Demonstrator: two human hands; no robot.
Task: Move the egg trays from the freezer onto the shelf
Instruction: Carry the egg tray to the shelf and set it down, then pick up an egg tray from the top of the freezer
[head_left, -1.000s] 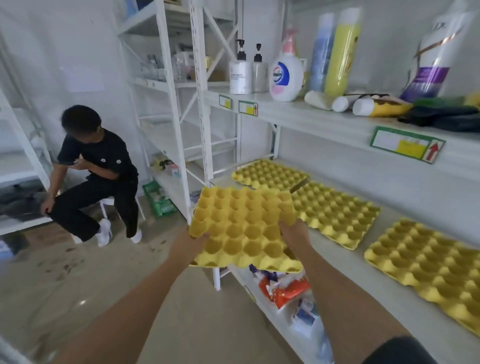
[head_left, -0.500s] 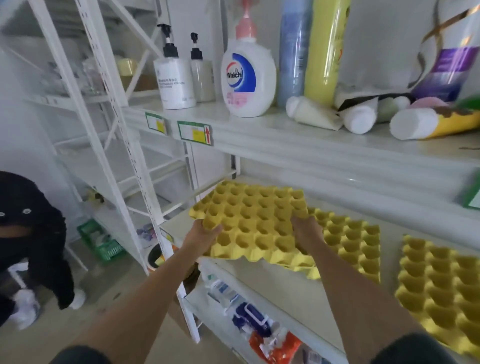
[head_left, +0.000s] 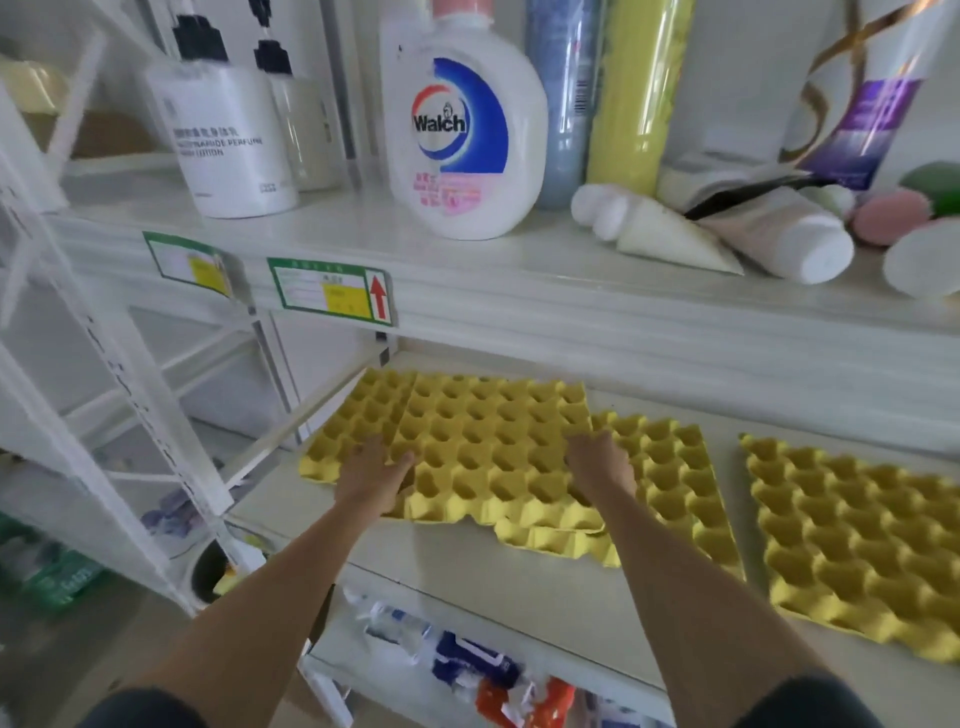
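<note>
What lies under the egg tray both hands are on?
Another yellow egg tray, sticking out right and front from under the top egg tray. The shelf carries both; the overlapped part is hidden.
</note>
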